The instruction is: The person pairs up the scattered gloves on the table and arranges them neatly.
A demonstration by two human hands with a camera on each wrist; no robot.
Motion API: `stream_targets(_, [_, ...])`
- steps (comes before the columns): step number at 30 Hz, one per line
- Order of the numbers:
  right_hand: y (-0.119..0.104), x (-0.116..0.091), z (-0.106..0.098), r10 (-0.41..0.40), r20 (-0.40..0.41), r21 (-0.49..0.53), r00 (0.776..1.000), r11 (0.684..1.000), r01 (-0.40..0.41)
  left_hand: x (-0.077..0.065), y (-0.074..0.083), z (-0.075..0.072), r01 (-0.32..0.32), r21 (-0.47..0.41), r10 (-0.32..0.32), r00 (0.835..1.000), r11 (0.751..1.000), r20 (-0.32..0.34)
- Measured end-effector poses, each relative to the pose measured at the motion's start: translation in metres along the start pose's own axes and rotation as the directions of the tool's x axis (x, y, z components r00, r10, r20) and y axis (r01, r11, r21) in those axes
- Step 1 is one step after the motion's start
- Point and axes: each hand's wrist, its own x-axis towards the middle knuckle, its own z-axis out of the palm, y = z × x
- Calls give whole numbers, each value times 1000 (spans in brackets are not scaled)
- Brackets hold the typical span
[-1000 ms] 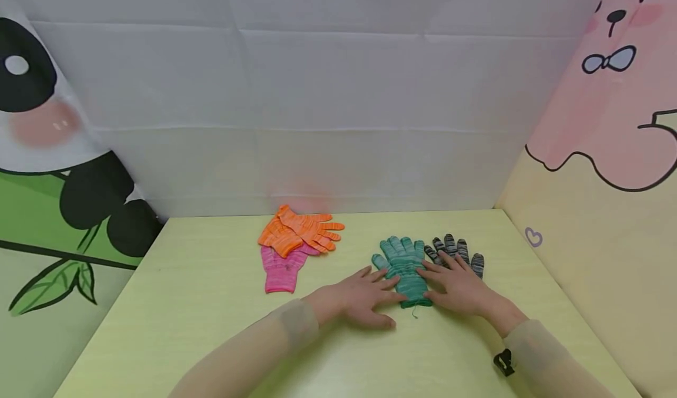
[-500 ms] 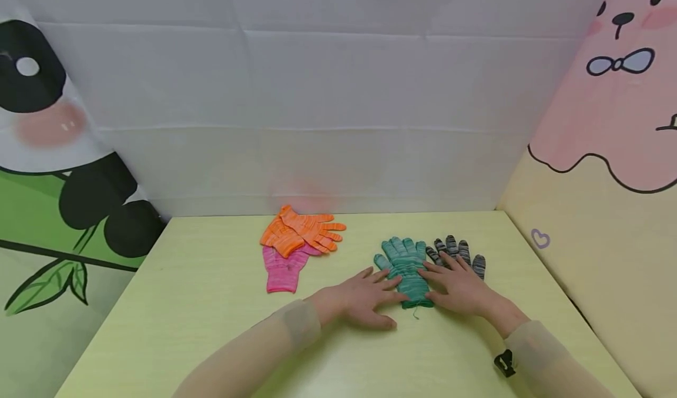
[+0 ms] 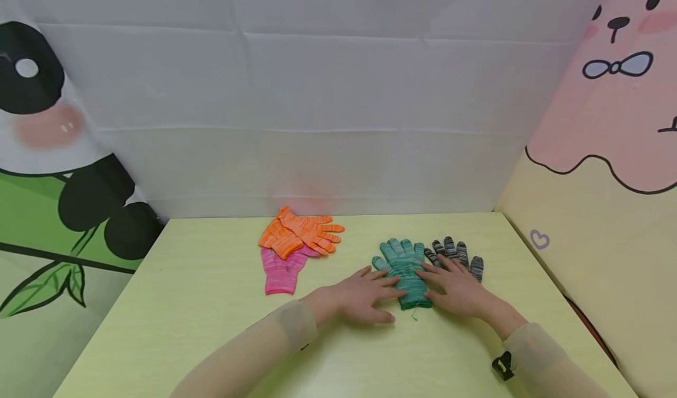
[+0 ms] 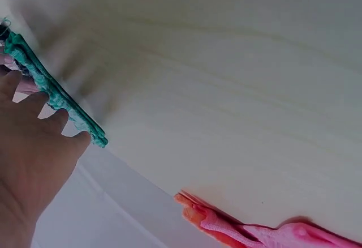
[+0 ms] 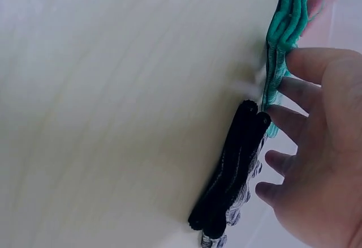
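Note:
A teal knit glove lies flat on the table, fingers toward the back and cuff toward the front, a loose thread at the cuff. My left hand spreads its fingers at the glove's left edge. On the other side, my right hand has its fingers spread, thumb and fingertips by the right edge of the teal glove. Behind and under that hand lies a black-and-grey knit glove, partly hidden by it. In the left wrist view the teal glove shows as a thin stack beyond my fingers.
Orange gloves overlap a pink glove at the back left of the table. A white cloth hangs behind the table. Printed walls stand at both sides. A black clip is near the right sleeve.
The gloves and the right hand keep their places. The left hand's thumb and fingers have lifted very slightly; otherwise only the head view has shifted a little.

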Motion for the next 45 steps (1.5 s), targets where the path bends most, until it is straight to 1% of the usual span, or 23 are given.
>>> stream_targets(4, [0,-2,-2,-11,-70,52,997,999,15,-3,-3,-4,52,44,-49,997,998,-59])
stream_targets(6, [0,-3,-5,-12,-116,64,993,998,20,-7,-3,-9,94,71,-87,992,993,-96])
stream_targets(8, [0,-3,-7,1,-143,65,990,998,8,-13,-4,-13,143,96,-129,982,985,-136])
stream_targets(11, [0,-4,-12,17,-160,50,987,999,-9,-23,-5,-20,208,119,-182,963,971,-199])
stream_targets(13, [0,-5,-16,28,-168,40,985,999,-22,-31,-7,-24,239,131,-204,950,962,-237])
stream_targets(16, [-1,-6,-21,38,-187,41,982,999,-30,-45,-12,-28,279,134,-235,932,951,-276])
stream_targets(21, [-2,-8,-27,31,-218,31,975,999,-25,-69,-22,-30,344,85,-303,901,935,-312])
stream_targets(25, [-3,-8,-30,33,-233,24,972,999,-28,-91,-32,-34,384,56,-341,870,922,-357])
stream_targets(28, [-3,-6,-33,35,-235,22,971,999,-31,-107,-39,-36,403,31,-358,845,915,-398])
stream_targets(32, [-6,-4,-35,24,-229,26,973,999,-19,-131,-44,-35,434,3,-392,815,901,-427])
stream_targets(36, [-14,-4,-38,16,-216,54,976,999,-4,-153,-49,-33,478,11,-424,791,879,-440])
stream_targets(39, [-21,-2,-39,0,-200,66,980,998,14,-168,-54,-28,507,19,-446,774,862,-449])
stream_targets(45, [-34,4,-39,-38,-162,57,986,997,48,-195,-63,-16,551,-16,-499,741,834,-449])
